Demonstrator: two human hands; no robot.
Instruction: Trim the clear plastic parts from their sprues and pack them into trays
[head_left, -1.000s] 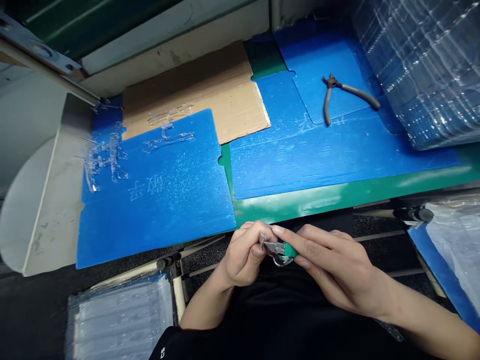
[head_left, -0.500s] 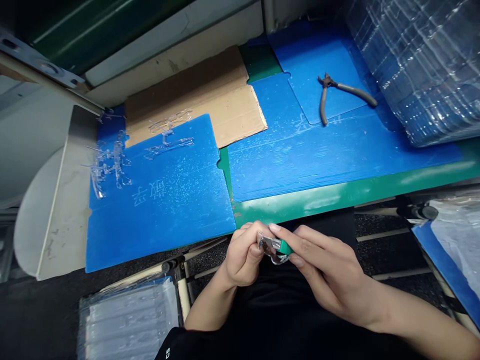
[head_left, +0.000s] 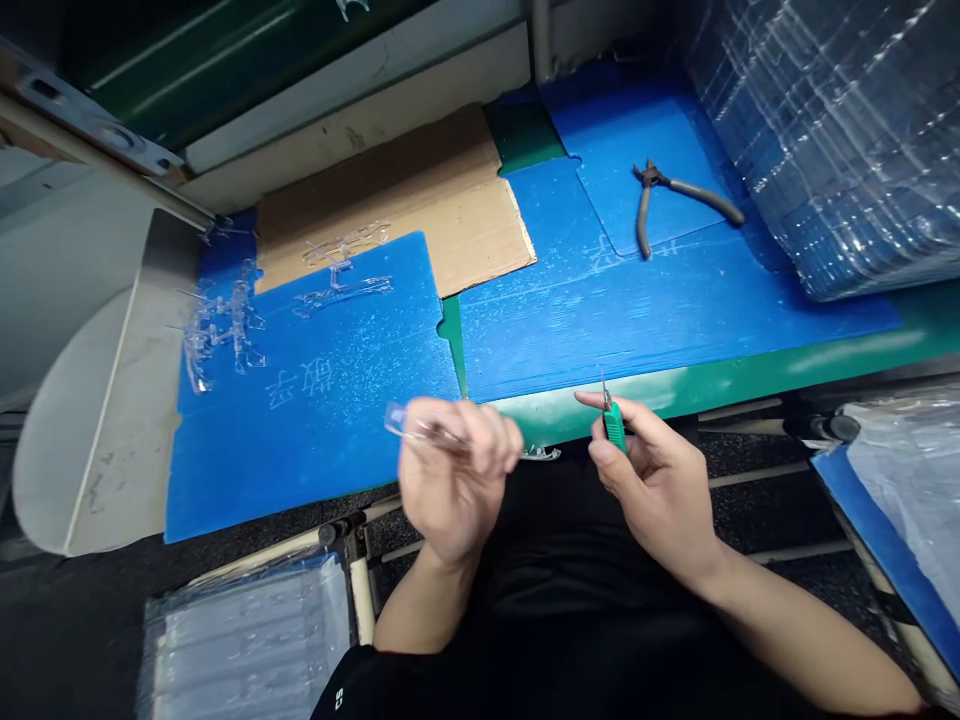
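Note:
My left hand (head_left: pixel 454 475), blurred by motion, is pinched on a small transparent plastic piece (head_left: pixel 420 427) over the front of a blue corrugated plastic sheet (head_left: pixel 330 440). My right hand (head_left: pixel 652 485) is shut on a green-handled craft knife (head_left: pixel 614 424), its thin blade pointing up. The hands stand apart, with a gap between them. Another small transparent piece (head_left: pixel 540 453) shows at the green bench edge, between them.
Transparent plastic runners (head_left: pixel 225 325) lie on the left blue sheet, some on cardboard (head_left: pixel 450 205). Side cutters (head_left: pixel 660 195) rest on a blue sheet at the back. Bags of transparent parts (head_left: pixel 817 130) fill the back right, with others below the bench.
My hands have moved apart from their close hold. The left hand has gone left with the transparent piece, and the right has gone right and up with the knife.

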